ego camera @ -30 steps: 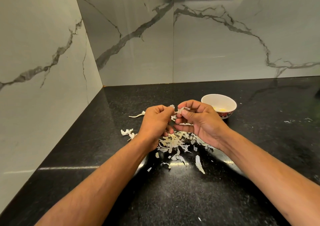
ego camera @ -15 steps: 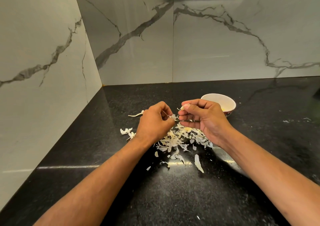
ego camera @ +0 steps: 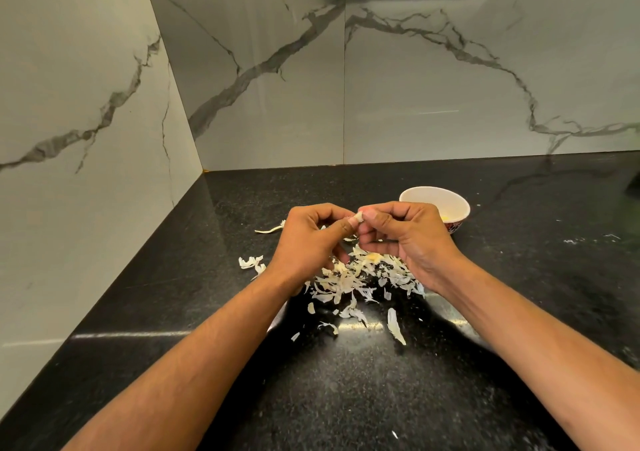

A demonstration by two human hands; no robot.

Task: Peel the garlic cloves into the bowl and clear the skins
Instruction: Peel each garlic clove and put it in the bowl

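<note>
Above the black speckled stone countertop (ego camera: 207,312), both hands met fingertip to fingertip over the litter of skins. Left hand (ego camera: 308,239): fingers curled, thumb and forefinger pinching a small pale garlic clove (ego camera: 359,217) at its near end. Right hand (ego camera: 405,236): fingers likewise curled, thumb and forefinger nipping the same clove from the other side. Clove mostly hidden between the fingertips; only a whitish tip showed, and whether skin still clung to it could not be told.

Under and between the hands lay a loose heap of papery white garlic skins (ego camera: 353,277), spreading toward the person. Stray flakes sat apart from the heap: a small cluster (ego camera: 250,262) to the left, a long curled strip (ego camera: 270,230) beyond the left hand, one long sliver (ego camera: 396,326) nearer the person. One yellowish bit (ego camera: 373,257) rested on top of the heap, possibly a clove piece; too small to tell.

Small white ceramic bowl with a dark red patterned outside (ego camera: 415,196) stood on the counter just behind the right hand, partly hidden by its knuckles. Something pale yellow (ego camera: 446,214) lay inside at the bottom.

White marble-look wall panels with grey veins (ego camera: 415,87) closed the corner at the back and left. Faint white specks (ego camera: 588,239) dotted the counter far right.
</note>
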